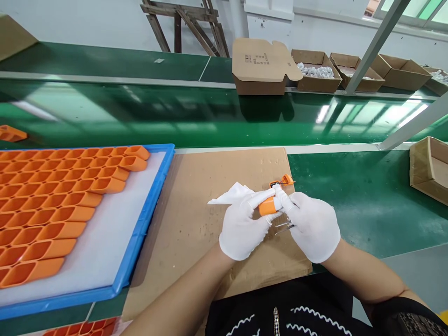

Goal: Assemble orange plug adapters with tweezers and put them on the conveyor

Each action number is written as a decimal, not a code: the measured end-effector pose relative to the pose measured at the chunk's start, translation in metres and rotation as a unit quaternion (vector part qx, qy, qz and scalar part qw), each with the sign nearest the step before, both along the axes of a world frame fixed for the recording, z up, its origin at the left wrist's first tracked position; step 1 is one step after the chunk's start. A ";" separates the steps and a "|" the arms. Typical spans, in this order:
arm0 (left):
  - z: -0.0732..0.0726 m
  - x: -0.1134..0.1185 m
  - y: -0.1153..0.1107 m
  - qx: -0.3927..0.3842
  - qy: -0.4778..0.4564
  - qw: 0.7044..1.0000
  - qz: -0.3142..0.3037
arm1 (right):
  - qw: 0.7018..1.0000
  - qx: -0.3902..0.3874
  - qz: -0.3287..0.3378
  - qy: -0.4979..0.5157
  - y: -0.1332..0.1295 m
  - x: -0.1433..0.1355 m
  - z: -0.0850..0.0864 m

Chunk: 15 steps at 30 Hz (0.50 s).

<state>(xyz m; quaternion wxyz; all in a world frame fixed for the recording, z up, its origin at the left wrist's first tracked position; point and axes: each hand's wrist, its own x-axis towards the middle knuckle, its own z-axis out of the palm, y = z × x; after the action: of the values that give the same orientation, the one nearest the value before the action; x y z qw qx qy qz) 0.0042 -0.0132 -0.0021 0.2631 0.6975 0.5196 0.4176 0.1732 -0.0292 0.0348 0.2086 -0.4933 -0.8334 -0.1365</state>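
Both my hands wear white gloves and meet over a cardboard sheet (196, 224). My left hand (243, 226) is closed around a small orange plastic housing (267, 206) with a white part at its right end. The fingertips of my right hand (313, 224) press at that white end, and thin metal tweezers (284, 227) stick out from under this hand. Just beyond the fingertips is a small orange piece with prongs (287, 179), seemingly joined to a dark part; the fingers partly hide the join. A folded white cloth (233, 193) lies beside my left hand.
At left, a blue-rimmed tray (140, 228) holds rows of orange housings (63, 203). A shiny green conveyor belt (196, 112) runs across behind. Cardboard boxes (317, 77), some with white parts, line the far ledge; another box (429, 168) sits at right. A metal post (378, 46) slants nearby.
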 end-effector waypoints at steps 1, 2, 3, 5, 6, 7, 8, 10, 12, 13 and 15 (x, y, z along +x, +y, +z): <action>0.000 0.000 0.000 -0.009 0.002 1.000 0.004 | 1.000 -0.006 0.001 0.014 0.001 0.000 -0.002; 0.000 0.000 0.001 -0.008 -0.002 1.000 0.008 | 0.999 -0.017 0.006 0.038 0.002 0.001 -0.004; -0.001 0.000 0.001 0.000 -0.011 1.000 0.011 | 0.997 -0.029 0.015 0.068 0.003 0.002 -0.006; -0.003 -0.001 0.002 0.029 -0.036 0.999 0.010 | 0.991 -0.044 0.037 0.119 0.006 0.005 -0.010; -0.004 -0.002 0.003 0.041 -0.044 0.998 0.007 | 0.990 -0.042 0.044 0.125 0.007 0.006 -0.011; -0.004 -0.002 0.003 0.044 -0.045 0.998 0.003 | 0.992 -0.033 0.046 0.114 0.008 0.007 -0.011; -0.004 -0.002 0.003 0.041 -0.039 0.998 0.000 | 0.995 -0.019 0.043 0.090 0.008 0.007 -0.010; -0.002 -0.002 0.003 0.020 -0.020 1.000 0.002 | 0.999 0.016 0.026 0.028 0.007 0.005 -0.007; 0.000 -0.001 0.002 -0.010 -0.015 1.000 0.002 | 0.999 0.043 0.006 -0.019 0.005 0.001 -0.003; 0.000 0.000 0.002 -0.024 -0.023 0.999 0.001 | 0.998 0.050 -0.005 -0.035 0.004 -0.001 -0.002; 0.000 0.002 0.001 -0.050 -0.047 0.998 -0.002 | 0.997 0.052 -0.023 -0.056 0.002 -0.005 0.000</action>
<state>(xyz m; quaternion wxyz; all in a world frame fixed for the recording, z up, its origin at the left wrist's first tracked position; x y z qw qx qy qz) 0.0062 -0.0118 -0.0018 0.3222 0.6641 0.5256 0.4230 0.1685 -0.0269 0.0345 0.1840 -0.4920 -0.8242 -0.2117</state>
